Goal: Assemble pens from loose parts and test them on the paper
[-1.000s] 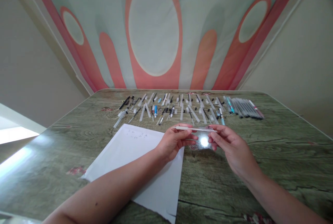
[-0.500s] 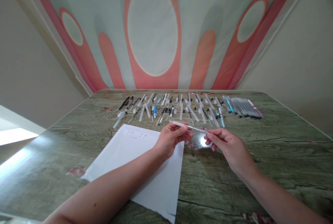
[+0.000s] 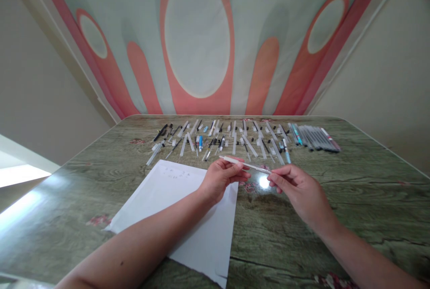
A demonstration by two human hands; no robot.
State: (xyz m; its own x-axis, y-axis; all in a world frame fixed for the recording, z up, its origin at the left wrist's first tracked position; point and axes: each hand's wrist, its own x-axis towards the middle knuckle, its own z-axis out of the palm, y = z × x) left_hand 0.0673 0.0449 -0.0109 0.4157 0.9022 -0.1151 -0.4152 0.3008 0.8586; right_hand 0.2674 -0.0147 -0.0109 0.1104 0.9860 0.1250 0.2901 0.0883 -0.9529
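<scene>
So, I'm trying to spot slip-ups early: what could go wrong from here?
The slender white piece, held in the fingers of the left hand and right hand above the table, could slip and drop. If it fell forward, it might get mixed up with the pale tubes lying beyond the hands. The left forearm reaches over the white paper, so a low movement might drag or crease it.
</scene>
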